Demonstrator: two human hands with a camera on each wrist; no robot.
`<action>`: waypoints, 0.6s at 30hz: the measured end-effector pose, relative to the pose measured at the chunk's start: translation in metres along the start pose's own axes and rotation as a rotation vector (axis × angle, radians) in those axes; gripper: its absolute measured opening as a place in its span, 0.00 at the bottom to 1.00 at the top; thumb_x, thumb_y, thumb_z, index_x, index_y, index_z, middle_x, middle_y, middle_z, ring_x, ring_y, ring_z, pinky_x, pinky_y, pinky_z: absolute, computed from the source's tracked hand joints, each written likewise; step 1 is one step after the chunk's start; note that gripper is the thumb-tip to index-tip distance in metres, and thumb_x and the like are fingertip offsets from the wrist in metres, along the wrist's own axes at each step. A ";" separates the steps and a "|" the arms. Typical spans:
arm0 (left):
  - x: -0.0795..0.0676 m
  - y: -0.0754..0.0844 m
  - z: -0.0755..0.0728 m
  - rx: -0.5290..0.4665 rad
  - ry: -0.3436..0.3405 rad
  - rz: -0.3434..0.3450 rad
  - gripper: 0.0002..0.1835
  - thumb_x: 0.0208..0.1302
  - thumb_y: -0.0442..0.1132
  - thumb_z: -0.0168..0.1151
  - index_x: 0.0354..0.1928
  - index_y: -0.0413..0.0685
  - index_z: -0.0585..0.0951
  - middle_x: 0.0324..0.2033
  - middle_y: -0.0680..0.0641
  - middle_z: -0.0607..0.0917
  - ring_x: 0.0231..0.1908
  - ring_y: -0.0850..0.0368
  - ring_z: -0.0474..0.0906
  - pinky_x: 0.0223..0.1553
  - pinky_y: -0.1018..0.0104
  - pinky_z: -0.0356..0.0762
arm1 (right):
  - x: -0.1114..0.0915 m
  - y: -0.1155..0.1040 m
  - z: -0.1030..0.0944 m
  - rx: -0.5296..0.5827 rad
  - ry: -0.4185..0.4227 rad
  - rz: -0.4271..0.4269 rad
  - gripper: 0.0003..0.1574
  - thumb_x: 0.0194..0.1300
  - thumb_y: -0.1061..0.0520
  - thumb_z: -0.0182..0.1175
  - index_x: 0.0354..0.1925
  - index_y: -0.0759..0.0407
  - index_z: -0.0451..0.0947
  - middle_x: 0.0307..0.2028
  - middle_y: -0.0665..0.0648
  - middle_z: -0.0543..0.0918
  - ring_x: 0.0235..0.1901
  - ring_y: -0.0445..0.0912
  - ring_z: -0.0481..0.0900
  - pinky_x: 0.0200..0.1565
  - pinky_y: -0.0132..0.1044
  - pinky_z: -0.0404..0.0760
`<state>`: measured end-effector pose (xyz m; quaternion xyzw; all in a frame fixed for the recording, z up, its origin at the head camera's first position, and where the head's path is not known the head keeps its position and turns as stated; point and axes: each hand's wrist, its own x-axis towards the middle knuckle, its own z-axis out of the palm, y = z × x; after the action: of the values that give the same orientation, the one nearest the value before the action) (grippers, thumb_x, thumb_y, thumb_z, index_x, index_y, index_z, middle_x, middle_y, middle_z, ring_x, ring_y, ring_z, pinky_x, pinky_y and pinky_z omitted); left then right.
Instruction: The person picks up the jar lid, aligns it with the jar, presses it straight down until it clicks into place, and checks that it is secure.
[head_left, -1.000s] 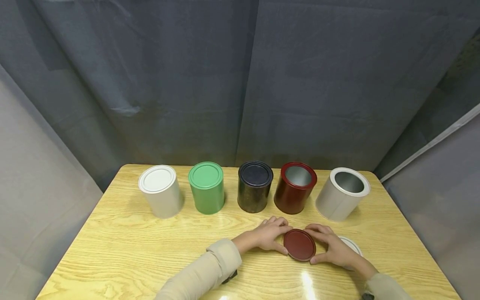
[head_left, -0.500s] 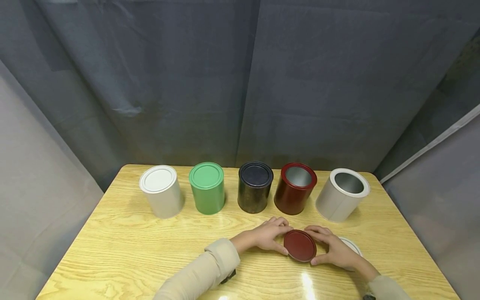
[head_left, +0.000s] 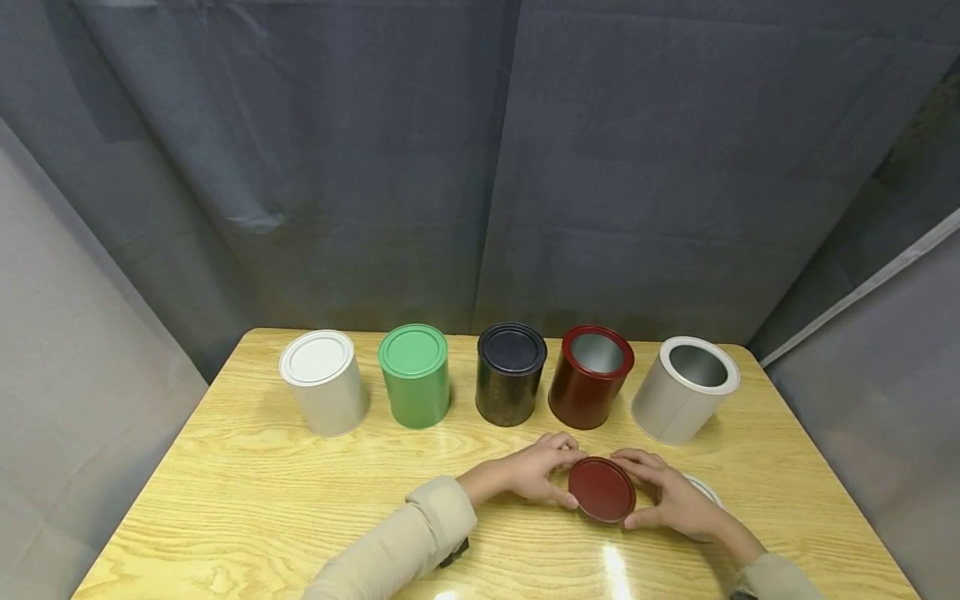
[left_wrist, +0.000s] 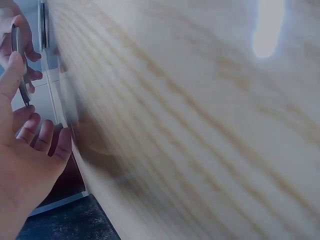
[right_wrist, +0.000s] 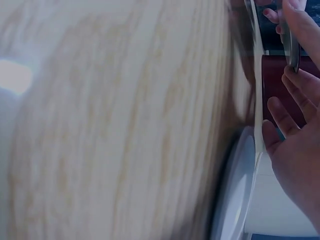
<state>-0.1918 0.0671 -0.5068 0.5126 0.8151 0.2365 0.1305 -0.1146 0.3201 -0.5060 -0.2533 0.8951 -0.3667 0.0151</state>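
Observation:
A dark red can lid (head_left: 602, 490) is held between both hands, its face turned up toward the head view. My left hand (head_left: 538, 471) pinches its left edge with thumb and fingertips. On the opposite edge, my right hand (head_left: 666, 493) grips it the same way. Both wrist views show the lid (left_wrist: 21, 65) edge-on, raised off the tabletop, with the lower fingers spread beneath it. A white lid (head_left: 707, 489) lies on the table, partly hidden under the right hand. Behind the hands stands the red can (head_left: 585, 396), uncovered, its metallic inside showing.
Along the back of the wooden table (head_left: 247, 500) stand a lidded white can (head_left: 330, 404), a lidded green can (head_left: 417, 400) and a lidded black can (head_left: 507, 396). At the right end is an uncovered white can (head_left: 670, 404). A grey curtain (head_left: 480, 167) hangs behind.
The red lid has risen slightly and shifted a little to the right, both hands keeping their grip. The cans stand where they were.

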 end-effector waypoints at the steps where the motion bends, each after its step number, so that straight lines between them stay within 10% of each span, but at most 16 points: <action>1: 0.000 0.000 0.000 -0.008 0.004 0.005 0.35 0.53 0.53 0.65 0.63 0.50 0.68 0.50 0.54 0.65 0.49 0.62 0.58 0.48 0.77 0.59 | 0.000 0.000 -0.001 -0.002 0.002 0.004 0.47 0.40 0.47 0.73 0.59 0.57 0.70 0.57 0.58 0.69 0.58 0.40 0.61 0.54 0.29 0.61; 18: -0.002 0.008 -0.014 -0.037 0.032 0.046 0.36 0.55 0.51 0.64 0.64 0.47 0.66 0.52 0.52 0.65 0.52 0.62 0.59 0.51 0.76 0.60 | 0.003 -0.009 -0.014 0.058 0.012 -0.099 0.47 0.39 0.57 0.74 0.60 0.60 0.68 0.57 0.58 0.68 0.58 0.36 0.61 0.54 0.25 0.58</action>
<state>-0.1916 0.0647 -0.4907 0.5249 0.8005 0.2625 0.1213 -0.1159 0.3225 -0.4897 -0.2945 0.8705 -0.3944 -0.0009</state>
